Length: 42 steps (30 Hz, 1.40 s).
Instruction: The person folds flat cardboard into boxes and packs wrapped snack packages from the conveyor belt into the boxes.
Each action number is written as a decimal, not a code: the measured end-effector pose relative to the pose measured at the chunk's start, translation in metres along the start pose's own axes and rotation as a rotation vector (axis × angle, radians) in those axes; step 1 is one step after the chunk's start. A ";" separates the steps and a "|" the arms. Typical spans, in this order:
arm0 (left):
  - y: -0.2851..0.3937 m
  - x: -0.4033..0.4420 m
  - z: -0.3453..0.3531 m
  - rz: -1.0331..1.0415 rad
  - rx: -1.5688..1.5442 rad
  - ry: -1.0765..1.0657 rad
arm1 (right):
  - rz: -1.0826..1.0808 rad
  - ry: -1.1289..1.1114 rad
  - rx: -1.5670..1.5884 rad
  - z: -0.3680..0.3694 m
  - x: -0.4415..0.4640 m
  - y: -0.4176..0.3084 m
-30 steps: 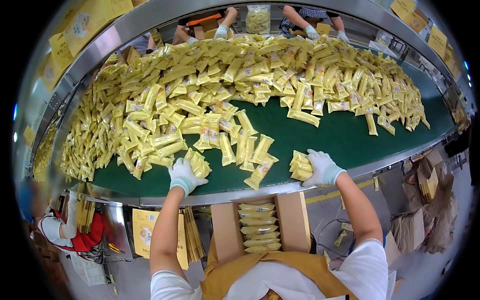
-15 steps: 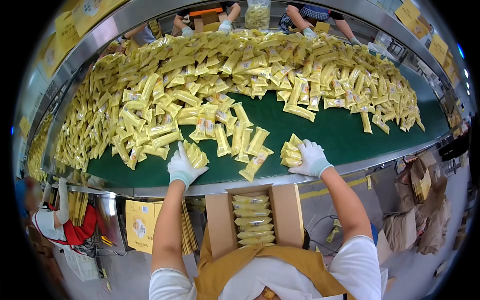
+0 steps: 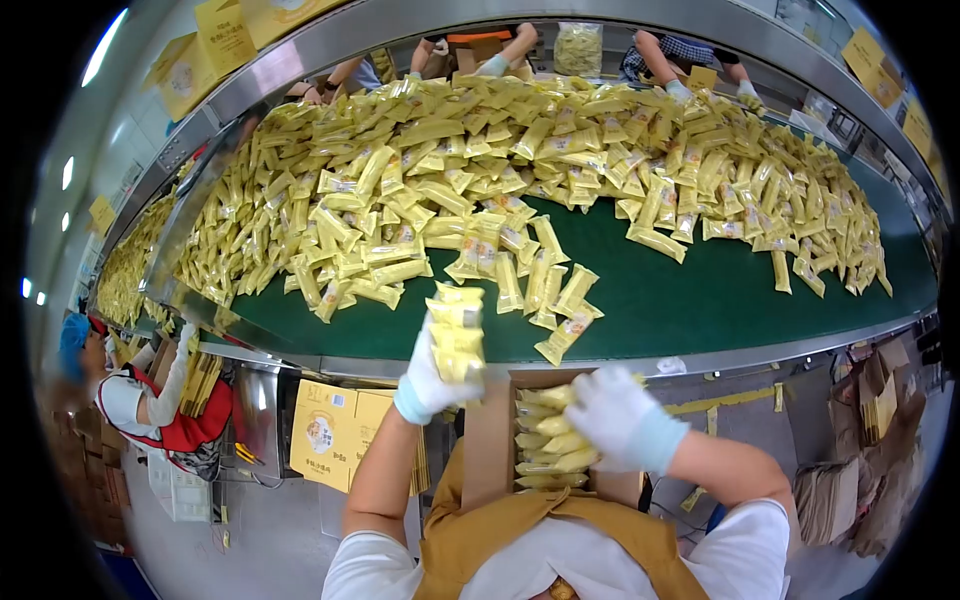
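Note:
My left hand point(image 3: 432, 375), in a white glove, holds a stack of yellow packets point(image 3: 457, 335) upright, just above the belt's near edge and left of the open box. My right hand point(image 3: 610, 415), also gloved, is over the right side of the cardboard box point(image 3: 487, 445), its fingers closed round yellow packets point(image 3: 563, 440) at the box's top. Rows of the same packets point(image 3: 530, 468) lie inside the box. Beyond my hands, a large heap of yellow packets point(image 3: 560, 140) covers much of the green belt point(image 3: 660, 310).
A metal rail point(image 3: 560, 367) edges the belt. Flat yellow cartons point(image 3: 325, 435) stand at the left, near a co-worker in a red apron point(image 3: 205, 425). Across the belt are co-workers' gloved hands point(image 3: 495, 65) and a clear bag of packets point(image 3: 578, 50). Brown sacks point(image 3: 830, 500) lie at the right.
Both hands have left the belt with packets. My left hand has lifted its stack beside the box; my right hand has moved down and inward over the box. The whole view has shifted.

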<state>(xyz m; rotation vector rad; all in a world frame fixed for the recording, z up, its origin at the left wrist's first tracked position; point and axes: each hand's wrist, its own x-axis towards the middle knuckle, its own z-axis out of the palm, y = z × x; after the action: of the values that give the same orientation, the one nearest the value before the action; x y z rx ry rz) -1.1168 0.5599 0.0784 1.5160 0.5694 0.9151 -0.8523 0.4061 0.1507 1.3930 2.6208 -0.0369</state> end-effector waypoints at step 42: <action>0.035 0.025 0.064 -0.187 0.545 -1.107 | 0.198 0.272 0.668 0.064 0.121 0.121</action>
<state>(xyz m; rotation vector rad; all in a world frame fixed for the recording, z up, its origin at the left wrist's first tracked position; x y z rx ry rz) -1.0566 0.5363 0.1198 2.1118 0.1151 -0.3252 -0.8097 0.5668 0.0753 1.9720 2.7983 -0.8173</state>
